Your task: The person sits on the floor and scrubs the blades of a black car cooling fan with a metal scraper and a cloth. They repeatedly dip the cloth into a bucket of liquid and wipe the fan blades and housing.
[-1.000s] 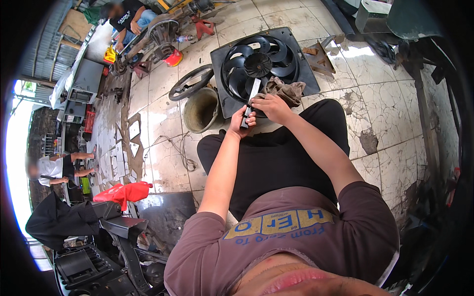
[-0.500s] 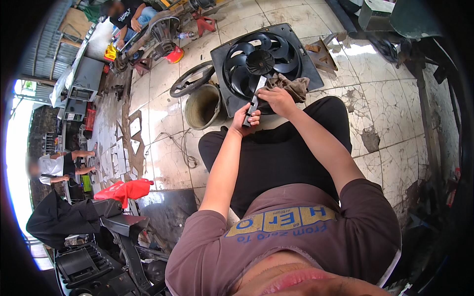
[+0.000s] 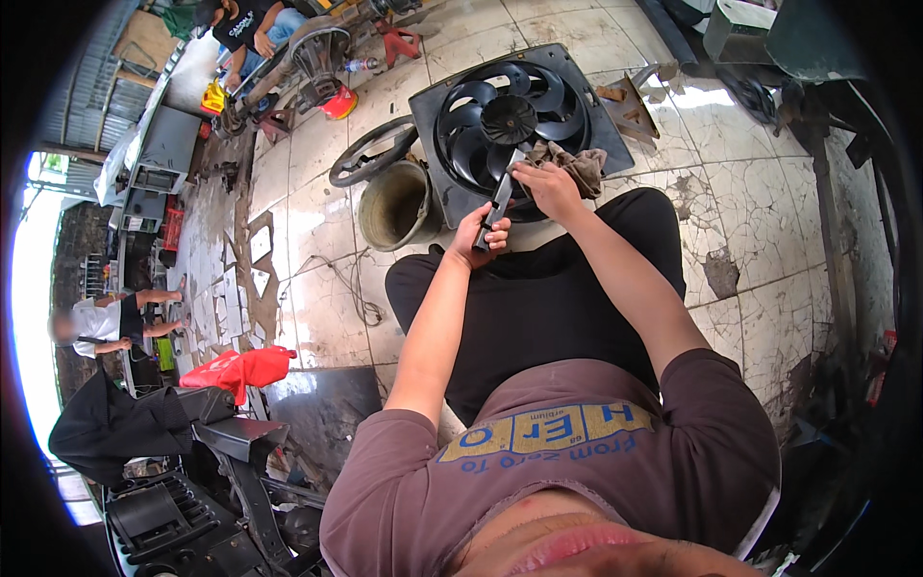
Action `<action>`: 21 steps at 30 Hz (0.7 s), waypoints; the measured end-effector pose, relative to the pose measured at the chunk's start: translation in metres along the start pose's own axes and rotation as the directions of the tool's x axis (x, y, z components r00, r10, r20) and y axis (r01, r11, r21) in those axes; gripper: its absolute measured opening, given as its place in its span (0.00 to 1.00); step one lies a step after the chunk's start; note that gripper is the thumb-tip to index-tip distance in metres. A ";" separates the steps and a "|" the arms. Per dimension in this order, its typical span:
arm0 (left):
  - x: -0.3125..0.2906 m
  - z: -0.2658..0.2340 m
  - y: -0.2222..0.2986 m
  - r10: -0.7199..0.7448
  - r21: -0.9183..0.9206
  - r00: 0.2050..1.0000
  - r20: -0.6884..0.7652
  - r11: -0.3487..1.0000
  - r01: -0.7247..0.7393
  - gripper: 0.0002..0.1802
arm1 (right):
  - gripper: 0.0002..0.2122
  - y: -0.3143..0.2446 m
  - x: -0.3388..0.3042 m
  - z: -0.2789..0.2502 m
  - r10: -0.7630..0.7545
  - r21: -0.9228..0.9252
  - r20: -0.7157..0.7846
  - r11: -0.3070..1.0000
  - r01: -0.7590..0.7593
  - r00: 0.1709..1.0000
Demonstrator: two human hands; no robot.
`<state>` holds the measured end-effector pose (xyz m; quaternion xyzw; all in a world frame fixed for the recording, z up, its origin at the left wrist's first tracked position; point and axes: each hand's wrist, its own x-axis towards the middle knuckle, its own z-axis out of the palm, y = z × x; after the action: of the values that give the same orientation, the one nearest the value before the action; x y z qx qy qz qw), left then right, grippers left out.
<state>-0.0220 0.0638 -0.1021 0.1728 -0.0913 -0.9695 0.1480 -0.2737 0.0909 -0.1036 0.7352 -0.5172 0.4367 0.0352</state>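
We sit on the tiled floor (image 3: 317, 317), dark trousers and a brownish shirt filling the lower part of the view. Our left hand (image 3: 478, 240) is clenched around the lower end of a flat, dark metal strip (image 3: 501, 197), which slants up and away from us. Our right hand (image 3: 546, 185) meets the strip's upper end, fingers pinched on it, with a grey-brown rag (image 3: 575, 163) bunched against the back of that hand.

Just past the hands lies a black radiator fan (image 3: 510, 120) in its square shroud, flat on the tiles; the strip's far tip and the rag overlap its near edge. Left of the fan stands a dull metal bucket (image 3: 394, 204), and beyond that lies a dark ring shaped like a steering wheel (image 3: 370, 152).

Nearer on the left, a red cloth (image 3: 240, 367) rests on black machine parts. Far off, a seated person (image 3: 252, 23) works at a large axle part (image 3: 312, 46), and another person (image 3: 115, 322) stands at the left rim.
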 end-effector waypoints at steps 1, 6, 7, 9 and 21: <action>0.005 0.001 0.001 -0.017 -0.033 0.999 0.033 0.999 0.018 0.25 | 0.18 -0.002 -0.001 -0.004 -0.049 0.047 0.010 0.998 0.048 0.999; 0.004 0.000 -0.001 0.068 -0.086 0.992 -0.108 0.993 -0.078 0.24 | 0.18 -0.024 -0.007 -0.009 -0.133 0.055 0.070 0.990 0.130 0.989; 0.004 0.005 -0.003 0.044 -0.073 0.996 -0.071 0.996 -0.050 0.24 | 0.18 -0.018 -0.007 -0.007 -0.070 0.001 0.037 0.998 0.070 0.997; 0.005 0.016 -0.008 -0.005 -0.046 1.000 0.002 0.999 0.005 0.26 | 0.17 -0.002 -0.003 -0.002 0.052 -0.101 -0.038 0.993 -0.055 0.998; 0.009 -0.001 -0.003 0.089 -0.042 0.987 -0.136 0.995 -0.096 0.24 | 0.20 -0.019 -0.010 -0.014 -0.144 0.115 0.110 0.985 0.131 0.983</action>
<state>-0.0305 0.0641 -0.1063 0.2296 -0.0658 -0.9496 0.2028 -0.2677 0.1136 -0.0942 0.7945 -0.4423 0.4161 -0.0048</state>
